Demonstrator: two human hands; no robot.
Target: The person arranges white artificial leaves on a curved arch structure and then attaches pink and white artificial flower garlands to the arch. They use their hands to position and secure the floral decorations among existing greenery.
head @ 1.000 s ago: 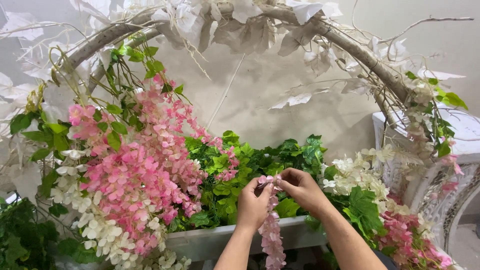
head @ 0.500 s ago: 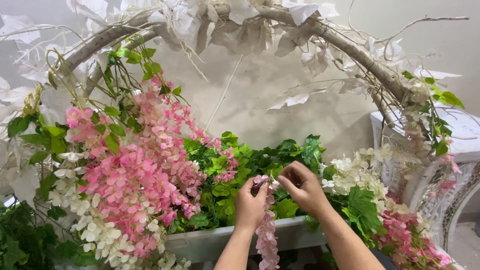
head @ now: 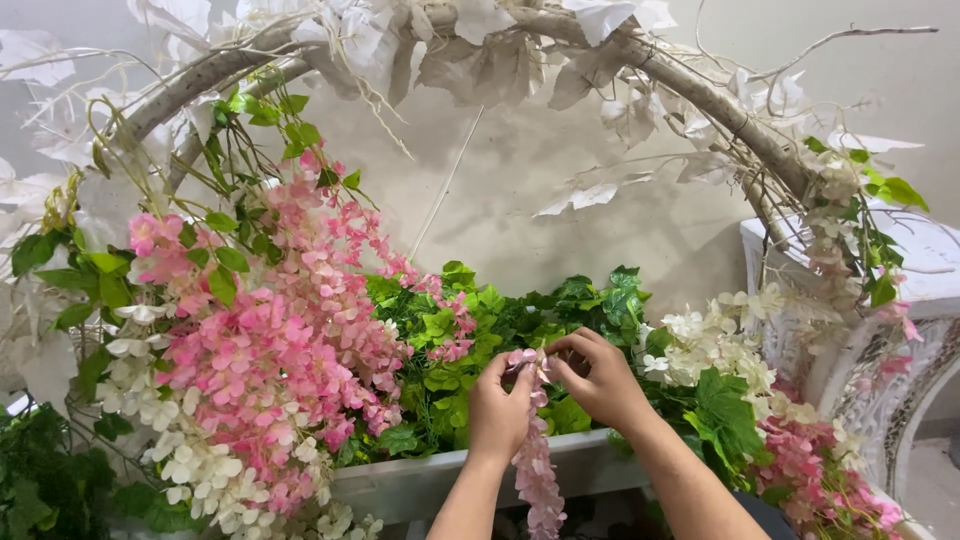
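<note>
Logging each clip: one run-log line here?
left hand: pinches pink flower strand top | right hand: same | behind: green leaves

The pink flower strand (head: pixel 535 470) is a long, slim garland of small pale-pink fabric blossoms, and it hangs straight down in front of the pale ledge. Its top end (a small knot of pink petals) sits up against the green leaves, pinched between the fingertips of the left hand (head: pixel 499 408) and the right hand (head: pixel 601 380), while its lower end runs out of view at the bottom edge.
</note>
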